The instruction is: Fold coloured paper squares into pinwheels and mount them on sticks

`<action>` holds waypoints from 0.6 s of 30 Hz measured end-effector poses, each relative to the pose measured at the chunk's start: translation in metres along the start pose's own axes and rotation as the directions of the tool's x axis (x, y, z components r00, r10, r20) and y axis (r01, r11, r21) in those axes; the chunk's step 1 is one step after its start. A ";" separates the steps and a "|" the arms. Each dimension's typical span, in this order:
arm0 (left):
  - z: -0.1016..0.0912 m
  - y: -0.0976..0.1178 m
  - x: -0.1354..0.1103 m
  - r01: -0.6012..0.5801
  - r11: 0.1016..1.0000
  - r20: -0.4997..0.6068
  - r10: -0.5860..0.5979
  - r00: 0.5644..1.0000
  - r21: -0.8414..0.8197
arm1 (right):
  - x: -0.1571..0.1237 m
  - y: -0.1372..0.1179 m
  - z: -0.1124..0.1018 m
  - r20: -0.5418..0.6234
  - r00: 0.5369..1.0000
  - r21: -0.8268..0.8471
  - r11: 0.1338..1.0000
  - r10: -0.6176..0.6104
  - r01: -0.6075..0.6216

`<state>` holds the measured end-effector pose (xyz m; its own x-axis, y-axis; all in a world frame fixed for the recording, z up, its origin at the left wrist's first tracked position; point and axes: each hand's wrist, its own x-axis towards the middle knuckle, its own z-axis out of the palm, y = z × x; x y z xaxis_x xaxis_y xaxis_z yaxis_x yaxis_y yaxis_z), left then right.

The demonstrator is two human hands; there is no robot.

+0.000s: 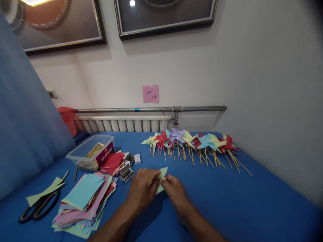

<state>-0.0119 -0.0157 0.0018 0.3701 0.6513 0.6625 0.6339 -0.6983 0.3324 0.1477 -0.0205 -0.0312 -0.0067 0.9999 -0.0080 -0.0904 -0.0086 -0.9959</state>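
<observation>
Between my two hands, just above the blue table cover, is a light green paper piece (163, 172), partly folded like a pinwheel. My left hand (144, 183) is closed on its left side, the fingers curled over it. From the right, my right hand (175, 191) pinches the same paper near its middle. The fingers cover most of the paper's centre. Close to my left hand stand small open boxes of metal pins (126, 174) and a small white box (137, 159).
A stack of coloured paper (83, 191), black-handled scissors (41, 206) under green scraps, red paper (112, 162) and a clear plastic bin of sticks (91, 139) lie left. Finished pinwheels (176, 135) on sticks line the back right. A radiator (121, 118) and pipe run behind.
</observation>
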 end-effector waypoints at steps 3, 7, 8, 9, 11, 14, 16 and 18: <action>0.002 -0.001 -0.001 -0.016 1.000 -0.013 0.016 1.000 0.007 | 0.002 -0.002 0.000 -0.001 1.000 0.015 0.999 0.029 -0.029; 0.004 -0.001 -0.002 -0.036 0.999 -0.033 0.036 0.999 0.000 | 0.006 0.000 0.001 -0.009 0.998 0.022 0.998 0.061 -0.061; 0.003 -0.001 -0.001 -0.031 0.999 -0.047 0.030 0.998 -0.011 | 0.006 0.001 0.001 -0.022 0.998 0.019 0.998 0.055 -0.055; 0.002 0.000 -0.001 -0.009 1.000 -0.064 0.007 0.998 -0.028 | 0.006 0.002 0.001 -0.034 0.998 0.018 0.999 0.047 -0.047; -0.003 0.002 0.001 0.094 0.991 -0.104 -0.104 0.989 -0.093 | 0.006 0.004 0.001 -0.041 0.999 0.025 0.999 0.033 -0.032; -0.011 0.003 0.006 0.355 0.894 -0.123 -0.399 0.909 -0.273 | 0.006 0.005 0.002 -0.038 0.999 0.027 0.999 0.036 -0.035; -0.012 0.002 0.010 0.506 0.749 -0.071 -0.586 0.807 -0.427 | 0.005 0.003 0.003 -0.044 0.998 0.028 0.999 0.039 -0.038; -0.010 0.000 0.013 0.600 0.557 0.055 -0.705 0.707 -0.574 | 0.004 0.002 0.003 -0.047 0.999 0.027 0.999 0.027 -0.026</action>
<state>-0.0135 -0.0097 0.0171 -0.1479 0.9691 0.1975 0.1852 -0.1690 0.9681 0.1450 -0.0163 -0.0326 0.0375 0.9985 -0.0389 -0.1173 -0.0343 -0.9925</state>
